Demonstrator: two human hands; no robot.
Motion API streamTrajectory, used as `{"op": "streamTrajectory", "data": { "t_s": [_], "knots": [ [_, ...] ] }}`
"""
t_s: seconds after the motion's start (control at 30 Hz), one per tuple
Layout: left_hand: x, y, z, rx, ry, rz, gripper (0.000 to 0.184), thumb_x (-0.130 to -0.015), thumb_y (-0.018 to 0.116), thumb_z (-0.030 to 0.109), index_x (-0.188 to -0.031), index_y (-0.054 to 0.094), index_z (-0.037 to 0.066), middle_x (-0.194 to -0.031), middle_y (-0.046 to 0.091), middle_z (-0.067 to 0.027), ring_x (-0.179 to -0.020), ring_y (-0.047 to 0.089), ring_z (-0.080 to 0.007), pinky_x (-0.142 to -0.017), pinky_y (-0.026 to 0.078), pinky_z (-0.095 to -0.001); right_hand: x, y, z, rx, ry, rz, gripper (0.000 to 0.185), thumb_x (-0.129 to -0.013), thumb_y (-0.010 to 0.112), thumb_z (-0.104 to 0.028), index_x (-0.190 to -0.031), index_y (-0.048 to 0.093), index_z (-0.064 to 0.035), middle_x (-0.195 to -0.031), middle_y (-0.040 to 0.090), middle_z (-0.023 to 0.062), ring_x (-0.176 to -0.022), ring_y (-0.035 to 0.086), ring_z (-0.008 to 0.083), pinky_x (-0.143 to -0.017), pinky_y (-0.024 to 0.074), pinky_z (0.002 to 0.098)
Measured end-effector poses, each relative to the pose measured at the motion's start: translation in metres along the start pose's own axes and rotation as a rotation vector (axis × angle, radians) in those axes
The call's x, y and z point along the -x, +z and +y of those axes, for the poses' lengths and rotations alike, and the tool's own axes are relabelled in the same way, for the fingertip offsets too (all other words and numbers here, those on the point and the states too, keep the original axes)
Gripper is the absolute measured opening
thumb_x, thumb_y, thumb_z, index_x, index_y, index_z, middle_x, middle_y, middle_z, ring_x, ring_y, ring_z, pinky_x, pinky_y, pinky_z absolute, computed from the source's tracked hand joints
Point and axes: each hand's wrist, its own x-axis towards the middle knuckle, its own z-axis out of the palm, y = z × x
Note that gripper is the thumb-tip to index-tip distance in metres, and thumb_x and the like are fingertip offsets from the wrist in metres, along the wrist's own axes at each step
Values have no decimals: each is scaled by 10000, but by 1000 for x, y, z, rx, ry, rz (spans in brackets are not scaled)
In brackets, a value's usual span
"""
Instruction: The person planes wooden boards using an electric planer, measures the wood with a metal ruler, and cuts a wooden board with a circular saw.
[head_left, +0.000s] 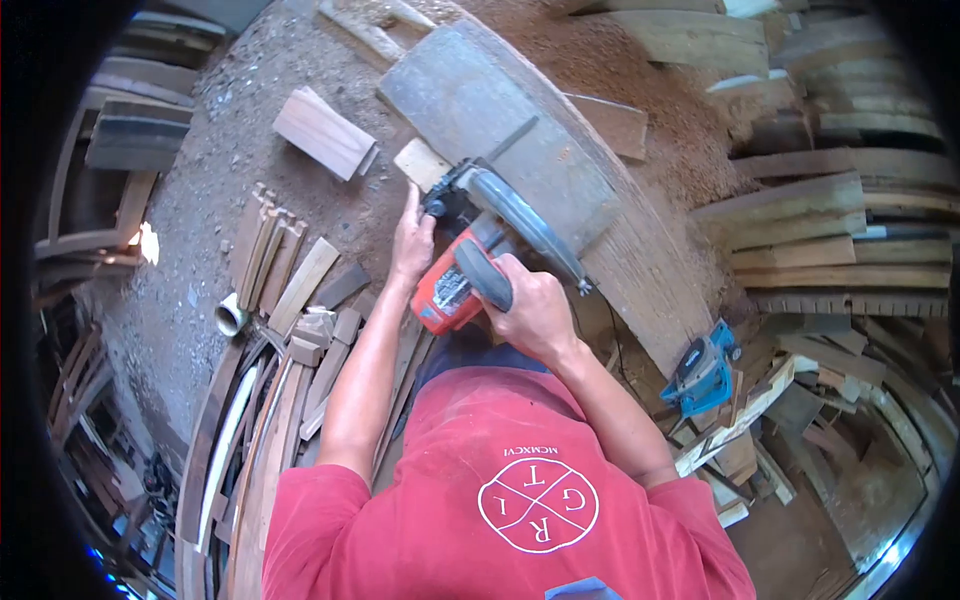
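Note:
My right hand (535, 310) is wrapped round the rear handle of an orange-red circular saw (445, 290) with a grey blade guard. The saw lies across the edge of a flat grey board (480, 90). At the saw's front, my left hand (412, 240) has its index finger stretched along a pale wood block (422, 163), and its thumb is near the saw's black knob. Part of the block is hidden under the saw, and so are some of the left fingers. The blade's lower part cannot be seen.
A long thick plank (650, 290) runs beneath the grey board. Short boards (325, 132) lie stacked on the dusty ground. A blue power tool (703, 370) sits at the plank's near end. Cut timber (800, 215) is piled on the right, with more wooden strips (270, 250) at the left.

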Motion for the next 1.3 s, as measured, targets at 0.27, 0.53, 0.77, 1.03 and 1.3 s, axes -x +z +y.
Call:
{"op": "streamTrajectory", "data": {
  "t_s": [0.27, 0.53, 0.77, 1.03, 1.3],
  "knots": [
    [-11, -16, 3, 39, -85, -122, 714, -1039, 447, 88, -1673, 155, -64, -1445, 610, -165, -1233, 623, -175, -1052, 485, -307, -8, 6, -1, 31, -23, -12, 270, -863, 771, -175, -1067, 638, -58, -777, 699, 240, -726, 712, 451, -659, 576, 549],
    [-22, -34, -21, -156, 78, -85, 729, -1095, 541, 293, -1639, 250, -97, -1664, 383, -264, -1540, 387, -285, -1261, 293, -371, -8, 3, -10, -47, 48, -90, 322, -851, 756, -168, -1107, 617, -31, -804, 727, 255, -766, 731, 462, -699, 584, 579],
    [-24, -50, -23, 94, -2, -240, 603, -1076, 506, 189, -1619, 346, -20, -1513, 501, -199, -1354, 525, -275, -1141, 431, -363, -8, -4, -10, -98, 58, -76, 308, -817, 726, -97, -1088, 609, -9, -806, 724, 285, -788, 738, 479, -720, 590, 584],
    [-5, -24, -10, -96, -8, -65, 517, -1057, 536, 85, -1564, 449, 30, -1065, 563, 11, -899, 533, -102, -782, 495, -268, 10, -15, -2, -130, 39, -59, 278, -824, 699, -76, -1077, 607, -6, -801, 724, 277, -792, 734, 493, -726, 582, 596],
    [34, 5, -2, -144, -28, -84, 587, -1077, 514, 191, -1596, 357, -32, -1277, 543, -97, -1066, 555, -173, -917, 478, -304, 43, -32, 16, -134, 82, -77, 274, -822, 697, -57, -1074, 597, -15, -793, 720, 281, -778, 731, 490, -707, 576, 604]
  ]
}}
